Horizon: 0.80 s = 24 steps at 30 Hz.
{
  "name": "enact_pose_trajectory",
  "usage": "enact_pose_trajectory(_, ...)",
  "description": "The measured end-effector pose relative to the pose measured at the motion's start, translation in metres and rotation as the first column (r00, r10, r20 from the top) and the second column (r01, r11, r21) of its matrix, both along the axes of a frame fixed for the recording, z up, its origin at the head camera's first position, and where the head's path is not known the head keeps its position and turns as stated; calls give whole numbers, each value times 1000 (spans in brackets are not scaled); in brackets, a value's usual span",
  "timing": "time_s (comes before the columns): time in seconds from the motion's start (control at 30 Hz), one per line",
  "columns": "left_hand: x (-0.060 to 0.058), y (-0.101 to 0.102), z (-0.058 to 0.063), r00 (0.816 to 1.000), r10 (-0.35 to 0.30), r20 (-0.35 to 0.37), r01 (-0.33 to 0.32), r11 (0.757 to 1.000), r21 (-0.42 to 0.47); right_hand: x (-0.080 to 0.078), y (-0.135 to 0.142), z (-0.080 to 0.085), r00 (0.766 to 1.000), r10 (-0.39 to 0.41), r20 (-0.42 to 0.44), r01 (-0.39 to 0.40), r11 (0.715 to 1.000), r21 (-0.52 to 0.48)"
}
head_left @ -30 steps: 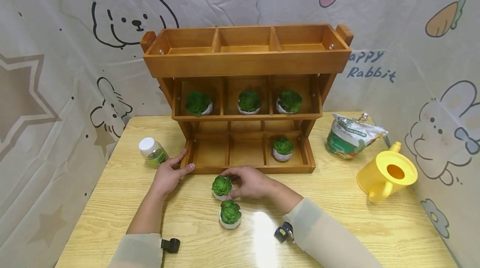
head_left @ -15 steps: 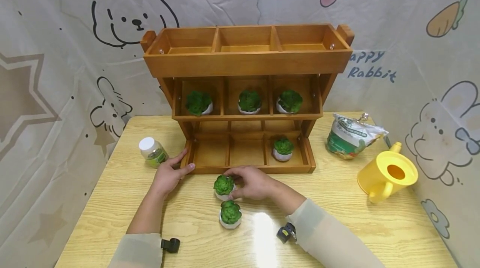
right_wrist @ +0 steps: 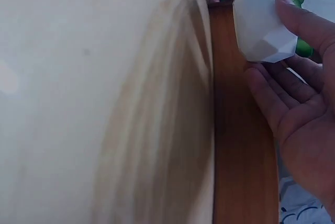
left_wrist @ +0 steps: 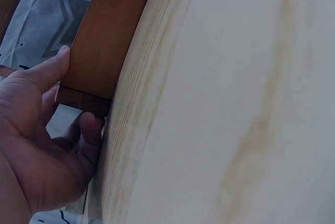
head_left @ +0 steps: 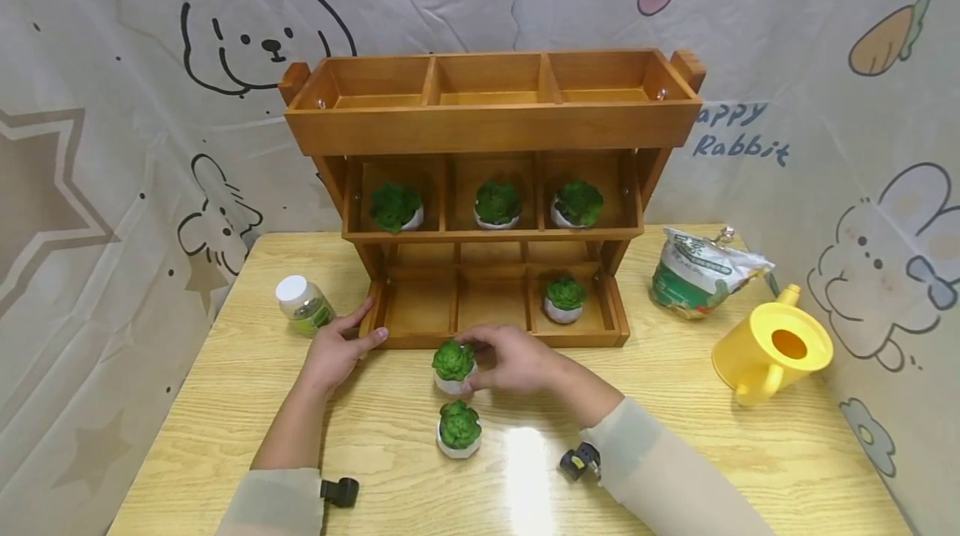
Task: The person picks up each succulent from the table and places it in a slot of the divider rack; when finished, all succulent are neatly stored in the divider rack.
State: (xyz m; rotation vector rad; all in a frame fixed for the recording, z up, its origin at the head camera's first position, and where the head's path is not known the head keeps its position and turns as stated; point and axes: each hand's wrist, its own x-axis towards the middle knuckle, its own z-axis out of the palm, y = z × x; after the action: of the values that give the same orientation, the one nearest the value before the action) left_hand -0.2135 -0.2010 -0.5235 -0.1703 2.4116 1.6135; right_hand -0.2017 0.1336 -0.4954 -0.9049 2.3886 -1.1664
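My right hand [head_left: 513, 359] pinches a small potted succulent [head_left: 453, 362] just in front of the shelf's bottom tier. In the right wrist view, its white faceted pot [right_wrist: 264, 25] sits between thumb and fingers, apart from the table. A second potted succulent [head_left: 459, 428] stands on the table just below it in the head view. At the lower left corner of the three-tier wooden shelf [head_left: 491, 129], my left hand [head_left: 333, 355] grips the frame. The left wrist view shows that thumb on the brown board [left_wrist: 107, 35], with fingers curled around its end.
Three potted succulents [head_left: 497, 204] fill the middle tier; another succulent [head_left: 565, 298] sits in the bottom right compartment. A white-lidded jar [head_left: 304, 305] stands left of the shelf. To the right are a clipped green-and-white bag [head_left: 701, 273] and a yellow watering can [head_left: 772, 348].
My right hand has shifted slightly right and toward the shelf with the succulent. The left hand stays at the shelf corner.
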Motion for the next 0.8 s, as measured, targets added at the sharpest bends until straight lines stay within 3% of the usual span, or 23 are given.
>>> enact_pose_trajectory(0.17, 0, 1, 0, 1000, 2, -8, -2, 1000, -4, -2, 6, 6, 999, -34, -33, 34, 999, 14)
enact_pose_trajectory(0.47, 1, 0, 1, 1000, -8, -1, 8, 1000, 9, -8, 12, 9, 999, -48, -19, 47, 996, -75)
enact_pose_trajectory(0.8, 1, -1, 0, 1000, -12, -10, 12, 1000, 14, -12, 15, 14, 992, -84, -96, 80, 996, -44)
